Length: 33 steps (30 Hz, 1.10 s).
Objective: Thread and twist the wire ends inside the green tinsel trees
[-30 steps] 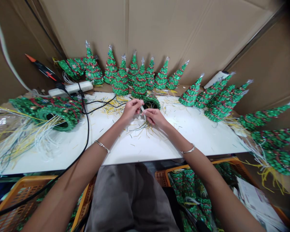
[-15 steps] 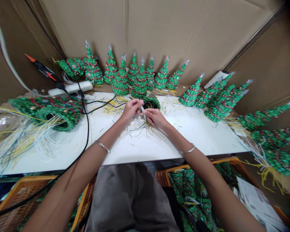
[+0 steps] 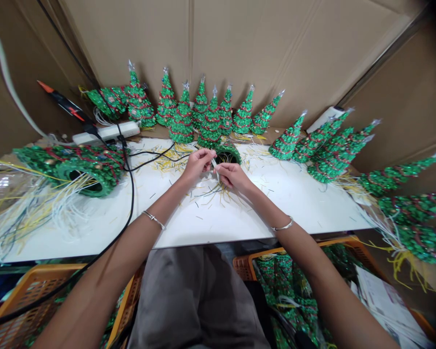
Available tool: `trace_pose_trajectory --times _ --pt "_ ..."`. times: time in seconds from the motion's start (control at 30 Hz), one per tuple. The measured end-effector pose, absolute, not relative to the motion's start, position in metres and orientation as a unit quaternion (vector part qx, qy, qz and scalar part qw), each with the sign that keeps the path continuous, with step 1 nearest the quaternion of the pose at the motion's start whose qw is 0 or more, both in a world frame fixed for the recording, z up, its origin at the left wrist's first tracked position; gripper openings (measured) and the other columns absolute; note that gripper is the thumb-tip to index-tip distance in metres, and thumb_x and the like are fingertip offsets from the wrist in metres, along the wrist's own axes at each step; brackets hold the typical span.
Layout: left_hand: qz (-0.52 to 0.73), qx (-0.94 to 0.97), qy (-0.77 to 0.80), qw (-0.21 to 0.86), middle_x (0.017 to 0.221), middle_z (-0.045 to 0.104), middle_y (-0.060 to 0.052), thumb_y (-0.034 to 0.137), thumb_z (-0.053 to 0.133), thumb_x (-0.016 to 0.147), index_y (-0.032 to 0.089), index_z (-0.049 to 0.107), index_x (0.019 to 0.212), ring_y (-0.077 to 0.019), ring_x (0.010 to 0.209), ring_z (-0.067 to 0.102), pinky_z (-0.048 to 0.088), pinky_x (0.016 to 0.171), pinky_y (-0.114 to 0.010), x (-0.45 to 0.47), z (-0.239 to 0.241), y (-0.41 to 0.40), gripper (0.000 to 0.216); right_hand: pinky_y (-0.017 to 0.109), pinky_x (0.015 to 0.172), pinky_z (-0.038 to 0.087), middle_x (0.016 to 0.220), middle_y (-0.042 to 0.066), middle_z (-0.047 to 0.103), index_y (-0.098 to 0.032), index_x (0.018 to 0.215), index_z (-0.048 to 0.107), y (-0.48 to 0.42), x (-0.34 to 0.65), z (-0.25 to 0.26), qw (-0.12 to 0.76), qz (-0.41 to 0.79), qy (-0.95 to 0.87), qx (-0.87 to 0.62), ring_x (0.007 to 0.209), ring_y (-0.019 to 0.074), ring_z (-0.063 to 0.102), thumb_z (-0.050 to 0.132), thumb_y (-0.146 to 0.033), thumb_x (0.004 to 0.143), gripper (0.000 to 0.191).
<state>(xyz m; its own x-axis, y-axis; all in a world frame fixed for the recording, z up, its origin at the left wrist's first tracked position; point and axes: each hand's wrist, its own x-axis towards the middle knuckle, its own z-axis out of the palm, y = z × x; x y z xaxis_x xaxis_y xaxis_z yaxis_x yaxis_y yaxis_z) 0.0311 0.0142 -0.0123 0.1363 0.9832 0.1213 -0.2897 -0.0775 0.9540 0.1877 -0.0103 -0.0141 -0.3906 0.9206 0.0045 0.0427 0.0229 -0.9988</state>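
Note:
My left hand (image 3: 199, 162) pinches white wires (image 3: 214, 164) between thumb and fingers. Close beside it, my right hand (image 3: 233, 175) is closed on the same white wires, lower down. Just behind both hands a green Christmas tree (image 3: 233, 153) lies on its side, its hollow round base turned toward me and wires coming out of it. Dark and yellow wire ends (image 3: 223, 189) fan out on the white tabletop (image 3: 189, 225) below my fingers. The fingertips partly hide the wires they hold.
Decorated trees (image 3: 181, 118) stand along the cardboard wall. At left lie larger trees (image 3: 90, 177) with long wires, a power strip (image 3: 107, 133), a black cable (image 3: 132, 194) and an orange-black tool (image 3: 67, 107). Orange baskets (image 3: 39, 286) sit below the table. More trees (image 3: 421, 242) lie at right.

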Motion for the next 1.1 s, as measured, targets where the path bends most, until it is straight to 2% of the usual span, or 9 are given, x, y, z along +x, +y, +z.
trace_pose_trajectory --times 0.53,1.1 --pt "0.547 0.492 0.351 0.579 0.051 0.049 0.005 0.039 0.072 0.079 0.015 0.065 0.076 -0.0039 0.040 0.044 0.026 0.039 -0.017 0.0307 -0.0147 0.0157 0.025 0.020 0.033 0.015 0.036 -0.009 0.044 -0.014 0.080 0.062 -0.0124 0.1874 -0.0115 0.383 0.574 -0.599 -0.407 0.028 0.0039 0.027 0.063 -0.044 0.083 0.031" --pt "0.547 0.491 0.345 0.583 0.051 0.049 0.005 0.041 0.073 0.076 0.014 0.065 0.077 -0.0042 0.041 0.044 0.025 0.039 -0.017 0.0301 -0.0158 0.0170 0.028 0.020 0.034 0.014 0.037 -0.009 0.045 -0.013 0.082 0.062 -0.0102 0.1892 -0.0151 0.382 0.575 -0.607 -0.395 0.029 0.0038 0.028 0.063 -0.046 0.083 0.033"
